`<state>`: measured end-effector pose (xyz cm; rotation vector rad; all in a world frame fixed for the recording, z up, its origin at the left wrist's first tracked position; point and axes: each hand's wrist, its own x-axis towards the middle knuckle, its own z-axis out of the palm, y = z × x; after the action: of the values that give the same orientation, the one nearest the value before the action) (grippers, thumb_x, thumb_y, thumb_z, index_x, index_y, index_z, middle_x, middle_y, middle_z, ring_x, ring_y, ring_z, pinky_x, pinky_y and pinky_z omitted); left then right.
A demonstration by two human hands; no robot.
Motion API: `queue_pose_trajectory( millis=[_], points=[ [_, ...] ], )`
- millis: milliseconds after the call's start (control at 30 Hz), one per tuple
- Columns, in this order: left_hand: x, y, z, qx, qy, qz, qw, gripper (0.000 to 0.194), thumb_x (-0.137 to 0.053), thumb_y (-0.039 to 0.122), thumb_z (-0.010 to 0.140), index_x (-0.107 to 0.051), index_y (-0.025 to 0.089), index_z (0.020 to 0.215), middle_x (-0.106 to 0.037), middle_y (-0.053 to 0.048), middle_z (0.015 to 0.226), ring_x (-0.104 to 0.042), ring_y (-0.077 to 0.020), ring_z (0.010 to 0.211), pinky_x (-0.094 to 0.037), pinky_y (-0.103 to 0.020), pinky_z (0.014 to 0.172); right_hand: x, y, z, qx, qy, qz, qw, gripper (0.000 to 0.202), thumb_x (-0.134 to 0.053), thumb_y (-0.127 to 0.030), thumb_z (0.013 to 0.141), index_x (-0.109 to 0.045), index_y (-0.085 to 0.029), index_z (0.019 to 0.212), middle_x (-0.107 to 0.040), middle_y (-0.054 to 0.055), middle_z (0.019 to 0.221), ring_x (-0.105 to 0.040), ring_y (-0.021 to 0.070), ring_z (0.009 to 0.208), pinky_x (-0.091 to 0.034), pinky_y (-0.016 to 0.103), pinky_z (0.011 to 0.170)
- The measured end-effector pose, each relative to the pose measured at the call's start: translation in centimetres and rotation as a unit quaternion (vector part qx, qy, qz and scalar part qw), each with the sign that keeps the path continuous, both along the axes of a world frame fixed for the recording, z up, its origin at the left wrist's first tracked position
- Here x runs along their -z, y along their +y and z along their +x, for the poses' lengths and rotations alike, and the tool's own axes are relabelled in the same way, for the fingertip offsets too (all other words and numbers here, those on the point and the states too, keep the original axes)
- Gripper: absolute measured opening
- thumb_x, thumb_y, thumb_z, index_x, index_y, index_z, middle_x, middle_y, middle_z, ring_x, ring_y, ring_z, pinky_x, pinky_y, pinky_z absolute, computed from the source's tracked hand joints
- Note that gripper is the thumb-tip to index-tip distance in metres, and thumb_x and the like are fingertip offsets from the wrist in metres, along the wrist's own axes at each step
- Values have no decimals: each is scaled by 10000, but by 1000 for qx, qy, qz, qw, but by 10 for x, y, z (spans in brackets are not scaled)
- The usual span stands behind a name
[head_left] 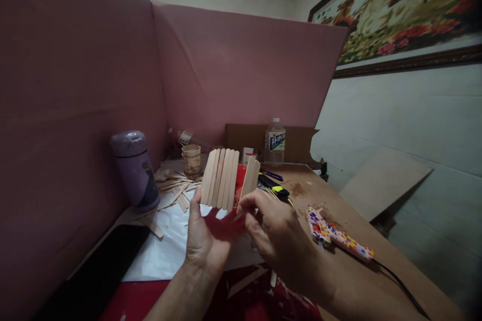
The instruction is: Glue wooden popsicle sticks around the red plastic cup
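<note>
Above the white sheet point(150, 256), both hands point(206, 241) point(273, 225) grasp craft-stick panels point(220, 178) by their lower edges.

Cluttered brown table point(357, 241) under sticks point(181, 195).

Pink panel walls point(241, 65) I see beyond my left hand point(207, 241), pale wall point(406, 115) right, brown tabletop point(361, 215) beneath.
</note>
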<state>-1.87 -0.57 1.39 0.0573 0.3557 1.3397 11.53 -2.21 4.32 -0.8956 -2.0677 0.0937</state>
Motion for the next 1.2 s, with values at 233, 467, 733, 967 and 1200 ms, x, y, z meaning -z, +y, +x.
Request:
queue_pose_trajectory(
  millis=[233,467,733,967,1200],
  points=[
    [4,5,-2,7,25,10,1000,509,-538,487,813,-539,122,1168,-669,-155,867,-650,-278,719,-524,-458,711,8,-4,-3,-10,14,11,1000,215,-453,-63,846,-647,-100,931,-633,85,859,-589,177,791,-463,295,700],
    [0,2,0,-22,43,5,999,470,-516,476,834,-566,116,1132,-672,-141,828,-657,-276,739,-533,-456,734,11,0,-7,14,-4,16,1000,181,-487,-72,850,-662,-110,879,-635,82,835,-594,178,755,-464,299,667],
    [1,1,2,-58,41,36,997,397,-534,421,842,-598,100,1065,-675,-128,860,-656,-232,746,-545,-374,720,10,1,-9,78,-73,59,992,154,-490,-110,858,-633,-124,803,-629,76,764,-596,188,680,-436,310,604],
    [-1,1,5,-65,63,-44,995,423,-577,447,794,-582,128,1073,-649,-98,817,-628,-221,644,-543,-379,622,12,7,-14,126,-184,148,963,138,-494,-86,820,-590,-136,735,-590,72,694,-558,194,596,-365,311,497],
    [2,0,2,-17,25,-7,1000,457,-589,443,789,-564,124,1115,-663,-126,883,-654,-265,756,-541,-451,702,12,16,-9,107,-96,94,985,160,-410,-113,859,-560,-132,805,-579,80,763,-540,183,644,-414,308,565]
  ],
)
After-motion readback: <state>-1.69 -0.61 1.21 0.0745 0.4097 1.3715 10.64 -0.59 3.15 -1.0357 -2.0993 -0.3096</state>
